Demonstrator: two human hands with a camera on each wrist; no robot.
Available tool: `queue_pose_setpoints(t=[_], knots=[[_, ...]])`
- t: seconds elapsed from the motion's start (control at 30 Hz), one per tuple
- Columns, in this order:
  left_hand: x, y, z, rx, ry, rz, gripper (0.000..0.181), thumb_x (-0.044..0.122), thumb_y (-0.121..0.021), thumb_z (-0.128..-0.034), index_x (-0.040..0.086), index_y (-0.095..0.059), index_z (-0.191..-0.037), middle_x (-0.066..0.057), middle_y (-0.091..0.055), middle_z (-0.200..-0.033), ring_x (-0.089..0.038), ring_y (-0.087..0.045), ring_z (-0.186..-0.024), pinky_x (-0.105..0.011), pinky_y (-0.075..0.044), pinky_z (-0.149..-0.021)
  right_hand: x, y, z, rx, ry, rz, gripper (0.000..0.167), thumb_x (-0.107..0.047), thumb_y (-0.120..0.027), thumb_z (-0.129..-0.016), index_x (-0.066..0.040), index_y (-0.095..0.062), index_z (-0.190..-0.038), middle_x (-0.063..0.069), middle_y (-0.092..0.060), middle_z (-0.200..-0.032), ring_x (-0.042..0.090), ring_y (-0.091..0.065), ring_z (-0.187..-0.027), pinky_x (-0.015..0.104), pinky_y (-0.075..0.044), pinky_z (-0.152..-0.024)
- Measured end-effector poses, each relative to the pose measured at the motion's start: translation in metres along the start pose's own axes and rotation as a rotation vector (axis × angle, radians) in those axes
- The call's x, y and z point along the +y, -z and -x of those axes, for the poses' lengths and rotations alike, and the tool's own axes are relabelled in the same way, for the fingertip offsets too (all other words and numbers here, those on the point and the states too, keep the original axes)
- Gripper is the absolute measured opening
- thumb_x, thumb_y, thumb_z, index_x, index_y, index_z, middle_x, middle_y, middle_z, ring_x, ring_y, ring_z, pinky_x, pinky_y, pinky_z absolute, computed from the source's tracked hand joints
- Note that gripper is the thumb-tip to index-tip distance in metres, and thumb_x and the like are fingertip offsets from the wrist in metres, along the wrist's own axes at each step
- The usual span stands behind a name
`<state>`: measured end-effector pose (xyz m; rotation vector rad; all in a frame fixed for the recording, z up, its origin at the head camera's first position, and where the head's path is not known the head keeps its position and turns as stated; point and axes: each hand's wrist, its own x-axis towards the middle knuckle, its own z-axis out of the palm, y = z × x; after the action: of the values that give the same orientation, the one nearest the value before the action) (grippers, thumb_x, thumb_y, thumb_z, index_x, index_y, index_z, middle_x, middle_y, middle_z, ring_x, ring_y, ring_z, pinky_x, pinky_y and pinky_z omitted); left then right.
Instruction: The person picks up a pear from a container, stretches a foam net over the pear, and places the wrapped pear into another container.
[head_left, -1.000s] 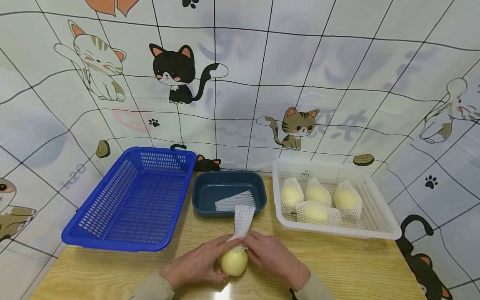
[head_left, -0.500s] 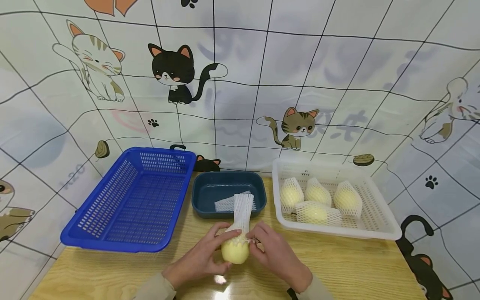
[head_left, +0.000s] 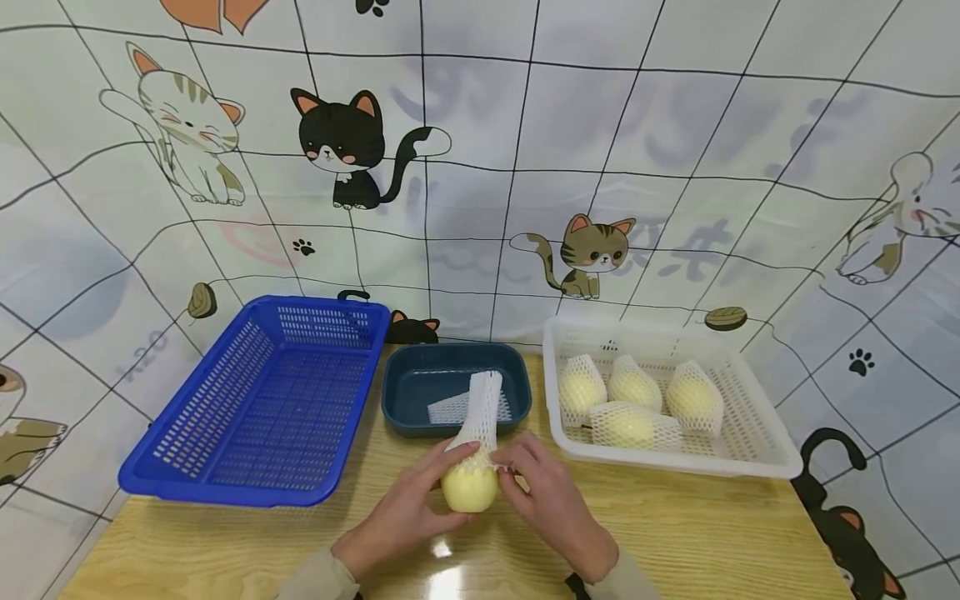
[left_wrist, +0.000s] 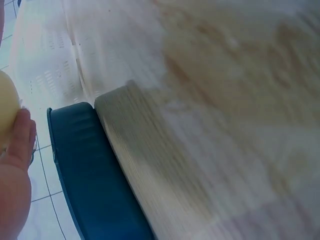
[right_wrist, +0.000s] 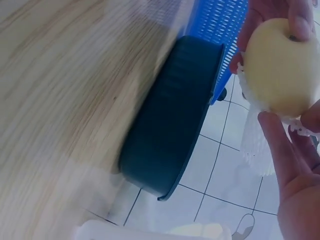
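A pale yellow pear (head_left: 470, 490) stands just above the table's front part, its far end covered by a white foam net sleeve (head_left: 480, 417) that sticks out limp beyond it. My left hand (head_left: 408, 510) holds the pear, thumb on the near side and fingers on the net. With its thumb and fingertips my right hand (head_left: 551, 504) pinches the sleeve's frilled edge on the right. The right wrist view shows the pear's (right_wrist: 280, 65) bare stem end, with fingers of both hands around it. Only the pear's edge (left_wrist: 7, 107) shows in the left wrist view.
Behind the hands is a dark teal tray (head_left: 408, 387) with a flat net sleeve (head_left: 447, 409) in it. At left sits a blue basket (head_left: 277, 417). Several netted pears (head_left: 632, 425) lie in a white basket (head_left: 757, 462) at right. A patterned curtain (head_left: 480, 192) hangs behind.
Both hands have moved the pear away from the person and up off its earlier spot. The sleeve's edge is spread further over the pear, and the right fingers have shifted onto that edge.
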<state>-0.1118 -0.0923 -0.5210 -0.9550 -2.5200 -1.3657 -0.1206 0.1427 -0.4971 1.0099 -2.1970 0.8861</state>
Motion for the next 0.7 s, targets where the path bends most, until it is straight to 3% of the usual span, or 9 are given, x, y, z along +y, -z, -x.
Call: queue_pose_setpoints(t=[0.07, 0.17, 0.3, 0.43, 0.53, 0.6, 0.7], knots=[[-0.001, 0.000, 0.001, 0.033, -0.013, -0.029, 0.090, 0.015, -0.094, -0.0760, 0.029, -0.049, -0.152, -0.010, -0.051, -0.152, -0.027, -0.059, -0.126, -0.042, -0.056, -0.097, 0.000, 0.001, 0.001, 0.002, 0.058, 0.029, 0.011, -0.011, -0.058, -0.104, -0.013, -0.069, -0.103, -0.001, -0.060, -0.097, 0.009, -0.060, -0.080, 0.016, -0.052, -0.069], [-0.002, 0.001, 0.002, 0.062, -0.033, -0.081, 0.089, 0.017, -0.095, -0.0749, 0.029, -0.051, -0.151, -0.009, -0.053, -0.149, -0.026, -0.060, -0.126, -0.042, -0.055, -0.098, -0.002, 0.003, 0.003, -0.001, 0.130, 0.069, 0.026, -0.020, -0.046, -0.110, -0.013, -0.071, -0.104, -0.001, -0.059, -0.095, 0.010, -0.061, -0.078, 0.015, -0.052, -0.068], [-0.002, 0.001, 0.005, 0.069, -0.033, -0.053, 0.085, 0.016, -0.094, -0.0762, 0.027, -0.052, -0.150, -0.010, -0.054, -0.148, -0.026, -0.060, -0.124, -0.038, -0.057, -0.095, -0.004, 0.004, 0.009, -0.008, 0.193, 0.095, 0.031, -0.020, -0.043, -0.109, -0.013, -0.073, -0.103, -0.001, -0.058, -0.092, 0.010, -0.063, -0.077, 0.013, -0.052, -0.065], [-0.003, 0.001, 0.008, 0.053, -0.036, -0.064, 0.081, 0.020, -0.092, -0.0797, 0.028, -0.053, -0.150, -0.010, -0.058, -0.143, -0.025, -0.062, -0.122, -0.038, -0.058, -0.093, -0.004, 0.002, 0.016, -0.037, 0.188, 0.092, 0.028, -0.020, -0.044, -0.109, -0.014, -0.070, -0.102, -0.003, -0.057, -0.090, 0.007, -0.058, -0.071, 0.010, -0.049, -0.061], [-0.004, -0.001, 0.013, 0.028, -0.061, -0.133, 0.078, 0.029, -0.089, -0.0829, 0.030, -0.052, -0.152, -0.007, -0.062, -0.139, -0.023, -0.064, -0.119, -0.040, -0.057, -0.094, -0.002, 0.001, 0.020, -0.079, 0.162, 0.073, 0.021, -0.016, -0.047, -0.108, -0.013, -0.066, -0.101, -0.004, -0.054, -0.089, 0.005, -0.052, -0.067, 0.009, -0.047, -0.061], [-0.005, -0.003, 0.015, 0.012, -0.070, -0.170, 0.076, 0.034, -0.086, -0.0849, 0.031, -0.051, -0.153, -0.006, -0.063, -0.138, -0.022, -0.065, -0.118, -0.040, -0.058, -0.093, -0.002, 0.000, 0.024, -0.126, 0.127, 0.058, 0.010, -0.008, -0.056, -0.101, -0.013, -0.064, -0.101, -0.005, -0.053, -0.089, 0.003, -0.050, -0.067, 0.009, -0.046, -0.062], [-0.004, -0.006, 0.019, -0.004, -0.048, -0.192, 0.073, 0.038, -0.082, -0.0871, 0.031, -0.051, -0.153, -0.009, -0.064, -0.137, -0.023, -0.067, -0.115, -0.039, -0.059, -0.090, -0.001, -0.001, 0.028, -0.201, 0.062, 0.043, 0.020, 0.000, -0.068, -0.088, -0.014, -0.061, -0.100, -0.008, -0.052, -0.090, 0.000, -0.047, -0.070, 0.009, -0.044, -0.064]])
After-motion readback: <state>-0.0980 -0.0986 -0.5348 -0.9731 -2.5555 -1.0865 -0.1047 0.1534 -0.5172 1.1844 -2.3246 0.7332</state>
